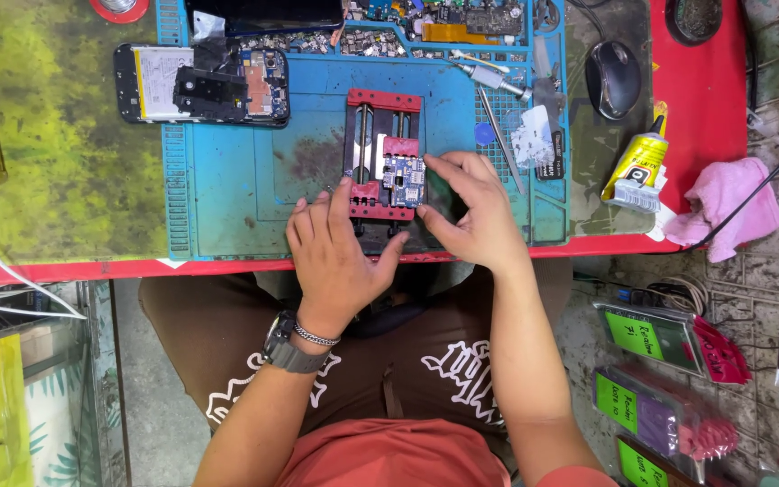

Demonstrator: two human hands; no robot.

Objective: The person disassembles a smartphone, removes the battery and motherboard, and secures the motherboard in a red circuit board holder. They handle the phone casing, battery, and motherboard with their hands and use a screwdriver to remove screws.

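Note:
A red and black board holder (pixel 383 122) stands on the blue work mat (pixel 227 180), clamping a small blue circuit board (pixel 405 176). My left hand (pixel 335 257) rests on the holder's near left end, fingers pressed on its red jaw. Beside it, my right hand (pixel 472 212) touches the right side of the holder, fingertips next to the circuit board. Neither hand lifts anything off the mat.
An opened phone (pixel 200 83) lies at the mat's far left. Tweezers (pixel 500 135), small parts and a tool lie at the far right. A computer mouse (pixel 613 79), a glue tube (pixel 637 167) and a pink cloth (pixel 728 203) sit right of the mat. Packaged items lie on the floor.

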